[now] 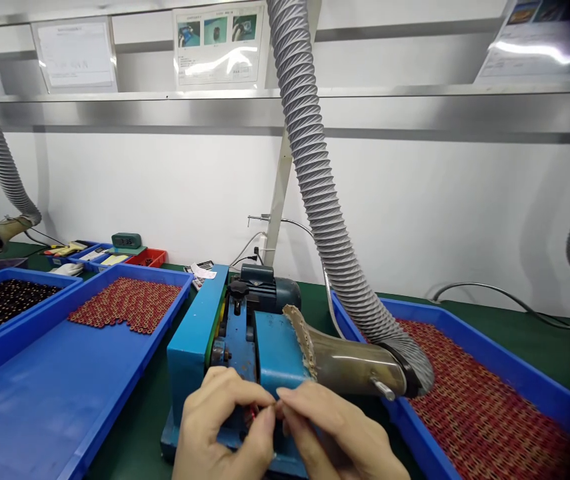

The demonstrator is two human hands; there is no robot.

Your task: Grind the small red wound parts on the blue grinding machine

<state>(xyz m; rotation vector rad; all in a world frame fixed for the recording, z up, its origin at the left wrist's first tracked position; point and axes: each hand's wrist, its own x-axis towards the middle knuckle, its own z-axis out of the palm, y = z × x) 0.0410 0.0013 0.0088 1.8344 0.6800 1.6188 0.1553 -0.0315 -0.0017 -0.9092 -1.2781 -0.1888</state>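
Left hand (227, 427) and right hand (339, 433) meet in narrow pinches, holding a small part (278, 408), mostly hidden by fingers, at the front of the blue machine (279, 340). Left of it on the tabletop (139, 413) lies a tray (55, 393) partly covered with red pieces (127, 303); right, a fuller one (515, 373). Near the tabletop's back edge sits a clock (126, 241).

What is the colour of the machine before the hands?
The machine is mostly blue, in the head view.
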